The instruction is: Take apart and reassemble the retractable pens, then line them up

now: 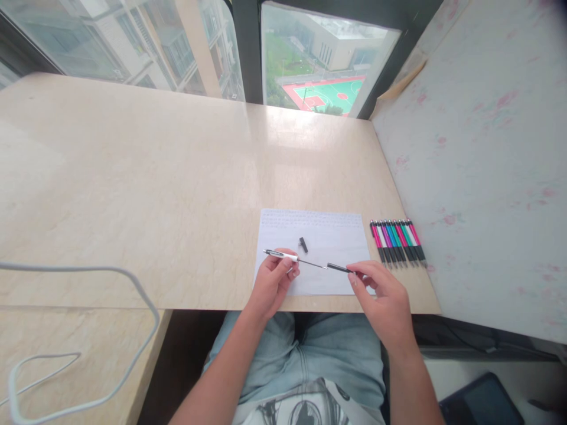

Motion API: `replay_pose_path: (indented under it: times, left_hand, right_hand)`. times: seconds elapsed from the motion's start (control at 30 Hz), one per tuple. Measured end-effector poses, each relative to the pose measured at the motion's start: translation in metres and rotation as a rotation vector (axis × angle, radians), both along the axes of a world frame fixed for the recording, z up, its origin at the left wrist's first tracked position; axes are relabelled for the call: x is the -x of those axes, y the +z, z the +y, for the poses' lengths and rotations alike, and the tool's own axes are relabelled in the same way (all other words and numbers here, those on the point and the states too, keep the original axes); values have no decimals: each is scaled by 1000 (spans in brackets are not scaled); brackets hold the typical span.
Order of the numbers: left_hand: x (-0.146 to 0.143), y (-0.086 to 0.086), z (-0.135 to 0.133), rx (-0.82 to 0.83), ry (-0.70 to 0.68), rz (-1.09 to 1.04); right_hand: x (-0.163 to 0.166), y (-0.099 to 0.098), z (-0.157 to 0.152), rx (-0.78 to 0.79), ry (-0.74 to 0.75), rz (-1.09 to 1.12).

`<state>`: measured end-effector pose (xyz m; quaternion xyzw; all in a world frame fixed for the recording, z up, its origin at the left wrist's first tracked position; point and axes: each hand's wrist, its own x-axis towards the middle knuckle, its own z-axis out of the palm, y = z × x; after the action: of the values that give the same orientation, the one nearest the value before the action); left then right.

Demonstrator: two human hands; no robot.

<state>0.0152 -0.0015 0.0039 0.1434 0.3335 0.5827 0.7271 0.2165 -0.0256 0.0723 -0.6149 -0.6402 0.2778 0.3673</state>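
"Near the front edge of the desk (199,177), toward its right corner, your left hand (271,284) had its grip wrapped snugly round a white pen barrel (287,256), above a sheet of paper (328,283). A thin refill (312,263) stuck out of the barrel toward the right."

"And the right hand (384,292)?"

"You had its grip pinched on a black sleeve (338,268), thumb against fingers. The sleeve's free end was right by the refill's tip, nearly in line; whether they touched, I could not tell."

"What lay around them?"

"A small black piece (303,245) rested on the paper, just beyond the barrel, and a row of pens (396,242) lay side by side near the desk's right edge, tips toward you."

"What could have gone wrong from there?"

"To my mind, the refill was the weak point. Had you let the parts drift out of line and pushed, its thin shaft could have bent against the sleeve's rim. Had you tipped the barrel downward, the refill might have slid out. And a brush of your knuckles could have sent that small piece rolling toward the front edge."
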Motion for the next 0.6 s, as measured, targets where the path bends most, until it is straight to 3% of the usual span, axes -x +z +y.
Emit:
replay_pose_path:
  times: [0.23, 0.43, 0.6]
  left_hand:
    - [0, -3, -1, -1, -1, 7]
    - [1, -2, -1, -14, -16, 8]
    - [1, -1, 0, -4, -15, 7]
  right_hand:
    - [9, -43, 19, 84, -148, 141]
    - [15, -66, 34, -90, -122, -192]
    - [14, -73, 38, -93, -49, -426]
